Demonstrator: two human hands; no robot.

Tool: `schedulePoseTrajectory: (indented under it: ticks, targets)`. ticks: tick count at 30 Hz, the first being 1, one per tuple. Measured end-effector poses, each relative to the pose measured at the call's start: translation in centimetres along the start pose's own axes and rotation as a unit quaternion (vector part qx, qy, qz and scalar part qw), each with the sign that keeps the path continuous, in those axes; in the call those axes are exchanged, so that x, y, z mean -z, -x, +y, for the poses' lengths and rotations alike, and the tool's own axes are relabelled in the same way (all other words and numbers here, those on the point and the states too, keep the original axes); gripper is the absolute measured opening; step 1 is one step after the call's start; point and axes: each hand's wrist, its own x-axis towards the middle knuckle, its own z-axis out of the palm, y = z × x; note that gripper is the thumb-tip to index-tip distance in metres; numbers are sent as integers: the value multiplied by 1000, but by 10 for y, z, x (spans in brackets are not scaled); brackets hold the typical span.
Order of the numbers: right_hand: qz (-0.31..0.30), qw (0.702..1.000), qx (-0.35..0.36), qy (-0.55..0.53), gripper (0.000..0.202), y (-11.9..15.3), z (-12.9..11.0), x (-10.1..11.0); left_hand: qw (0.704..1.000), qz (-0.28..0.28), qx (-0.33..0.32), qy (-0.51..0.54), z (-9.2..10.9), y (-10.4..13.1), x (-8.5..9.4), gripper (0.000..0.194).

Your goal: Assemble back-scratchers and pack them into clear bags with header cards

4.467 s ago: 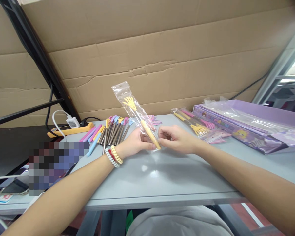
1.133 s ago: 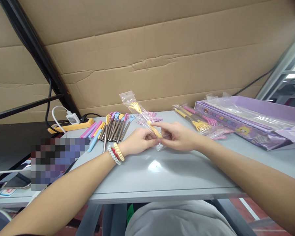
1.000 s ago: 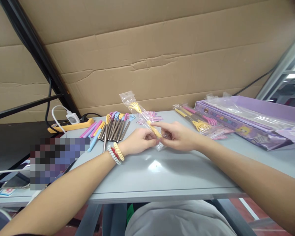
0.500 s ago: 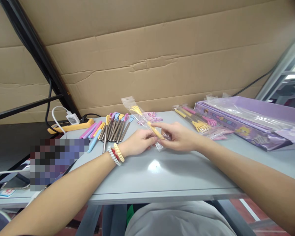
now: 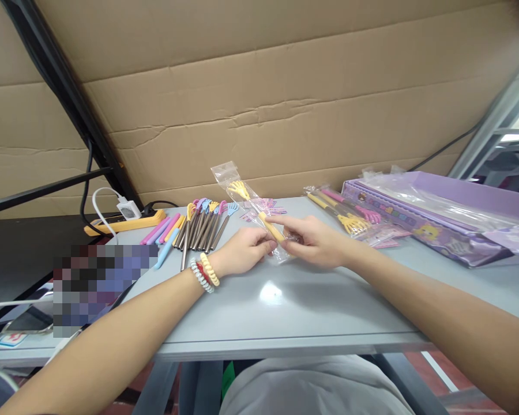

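A yellow back scratcher (image 5: pixel 273 228) lies inside a clear plastic bag (image 5: pixel 225 172), tilted with its hand-shaped end up and to the left. My left hand (image 5: pixel 247 251) pinches the bag at its lower left side, thumb pointing right. On the other side, my right hand (image 5: pixel 313 241) closes on the lower handle through the plastic, index finger laid along it. Behind the bag are pink printed cards (image 5: pixel 266 206). Left of my hands lie loose back scratchers (image 5: pixel 203 227) with metal rods and coloured heads, beside several coloured handle sleeves (image 5: pixel 166 236).
Bagged back scratchers (image 5: pixel 346 216) lie to the right. A purple box (image 5: pixel 441 239) holding clear bags stands farther right. At left are a yellow power strip (image 5: pixel 151 219) with a white charger (image 5: pixel 130 208), and a phone (image 5: pixel 30 319). A cardboard wall (image 5: pixel 259 86) rises behind the table.
The bag and back scratcher have shifted slightly up and left, and the bag's lower part looks more spread out. Both hands keep nearly the same place.
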Motion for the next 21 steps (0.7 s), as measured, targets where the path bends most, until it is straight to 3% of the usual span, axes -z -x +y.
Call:
schedulePoseTrajectory:
  ticks: [6,13,18,21]
  targets:
    - [42,999,9,16,44,-2,-3,-1,998,62,-12,-24,1,-1,1,22]
    - [38,999,1,23,47,-3,-6,0,991,128,-14,-33,4,-1,2,21]
    - [101,995,3,16,54,-2,-4,-3,985,170,-7,-36,4,-1,3,20]
    - [124,992,1,20,46,-3,-5,-3,981,188,1,-43,4,-2,4,23]
